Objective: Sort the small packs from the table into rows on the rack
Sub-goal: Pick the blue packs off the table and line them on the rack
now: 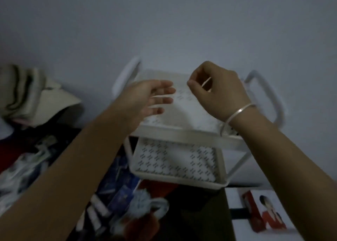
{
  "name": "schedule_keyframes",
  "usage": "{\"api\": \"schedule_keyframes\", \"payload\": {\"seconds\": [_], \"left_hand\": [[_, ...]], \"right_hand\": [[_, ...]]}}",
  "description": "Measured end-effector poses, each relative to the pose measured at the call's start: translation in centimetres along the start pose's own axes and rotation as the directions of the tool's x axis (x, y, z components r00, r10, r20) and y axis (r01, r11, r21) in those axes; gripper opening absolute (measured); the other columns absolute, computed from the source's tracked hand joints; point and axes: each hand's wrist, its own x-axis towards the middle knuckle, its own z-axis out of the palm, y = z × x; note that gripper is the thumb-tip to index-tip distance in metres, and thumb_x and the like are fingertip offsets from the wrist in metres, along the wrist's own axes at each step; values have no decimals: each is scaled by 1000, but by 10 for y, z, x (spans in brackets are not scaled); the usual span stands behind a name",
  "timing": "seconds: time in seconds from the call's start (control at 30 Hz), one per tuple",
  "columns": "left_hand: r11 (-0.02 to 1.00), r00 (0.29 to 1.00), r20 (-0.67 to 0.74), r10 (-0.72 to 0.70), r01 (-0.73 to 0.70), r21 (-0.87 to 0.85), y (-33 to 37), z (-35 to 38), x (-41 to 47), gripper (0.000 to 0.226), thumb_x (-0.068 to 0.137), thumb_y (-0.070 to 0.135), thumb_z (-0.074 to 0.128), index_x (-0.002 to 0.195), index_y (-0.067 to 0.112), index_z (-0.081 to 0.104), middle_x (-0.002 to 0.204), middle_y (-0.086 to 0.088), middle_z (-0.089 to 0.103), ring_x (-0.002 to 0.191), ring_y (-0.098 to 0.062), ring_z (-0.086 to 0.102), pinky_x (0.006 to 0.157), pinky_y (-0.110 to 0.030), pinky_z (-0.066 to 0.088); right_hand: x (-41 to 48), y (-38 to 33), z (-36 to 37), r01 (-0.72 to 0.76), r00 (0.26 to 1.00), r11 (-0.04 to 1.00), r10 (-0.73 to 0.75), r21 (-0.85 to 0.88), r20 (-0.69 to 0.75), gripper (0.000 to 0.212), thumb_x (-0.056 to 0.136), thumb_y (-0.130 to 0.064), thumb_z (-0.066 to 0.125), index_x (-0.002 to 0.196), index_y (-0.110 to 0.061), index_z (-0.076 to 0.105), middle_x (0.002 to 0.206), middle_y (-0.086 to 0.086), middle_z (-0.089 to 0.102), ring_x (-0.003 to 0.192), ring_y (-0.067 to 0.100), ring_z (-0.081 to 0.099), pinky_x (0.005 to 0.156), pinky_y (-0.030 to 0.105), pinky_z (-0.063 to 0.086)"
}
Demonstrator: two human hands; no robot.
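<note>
— Looking for the small packs (125,191)?
— Lying in a messy heap on the table (200,219), down to the left of the rack (182,134). Looking blue and white, but too blurry for counting.
— And looking at the rack?
— Standing white against the wall (164,22), with a top tray (182,109) and a lower tray (182,157) right under it. Showing little dash marks on both floors.
— Doing what with the left hand (145,98)?
— Hovering over the left side of the top tray, with fingers straight and spread apart. Holding nothing.
— And with the right hand (217,89)?
— Hanging over the right side of the same tray, with fingers curling in and thumb meeting first finger. Maybe pinching something thin; not seeing well enough for telling. Wearing a silver bracelet (240,111) on the wrist.
— Seeing anything else around?
— Spotting a beige cap (36,98) far to the left, and a red box (264,213) lying down at the right.
</note>
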Motion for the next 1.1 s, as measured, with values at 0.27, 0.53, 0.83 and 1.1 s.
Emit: {"api": "schedule_keyframes", "payload": {"seconds": [0.27, 0.53, 0.83, 1.1], "left_hand": [[941, 934, -338, -111, 208, 265, -121, -115, -105, 29, 102, 18, 40, 89, 18, 66, 81, 1, 71, 62, -10, 62, 53, -22, 45], [793, 942, -314, -116, 278, 542, -250, -188, -141, 32, 95, -5, 47, 90, 21, 63, 96, -7, 65, 82, -30, 58, 78, -43, 52], [73, 992, 125, 6, -125, 989, -275, -195, -102, 56, 63, -4, 74, 115, 17, 68, 121, -6, 60, 111, -26, 56, 76, -32, 52], [-296, 923, 385, -12, -371, 880, -276, -198, -77, 52, 23, 8, 87, 71, 20, 73, 79, -2, 63, 71, -22, 63, 47, -27, 43]], "right_hand": [[-129, -17, 173, -260, 782, 957, 128, 132, 610, 14, 91, -21, 56, 81, -17, 65, 85, 5, 71, 78, 20, 68, 77, 38, 55], [-180, 12, 317, -341, 630, 915, 394, -217, 670, 46, 91, -29, 58, 133, -21, 41, 140, 12, 36, 109, 35, 55, 90, 40, 49], [-202, 13, 345, -393, 650, 857, 516, -334, 558, 79, 73, -46, 76, 137, -21, 38, 140, 14, 30, 120, 34, 46, 99, 39, 44], [-208, 38, 304, -450, 707, 849, 529, -277, 469, 51, 75, -32, 74, 113, -13, 48, 119, 11, 50, 109, 30, 52, 90, 34, 45]]}}
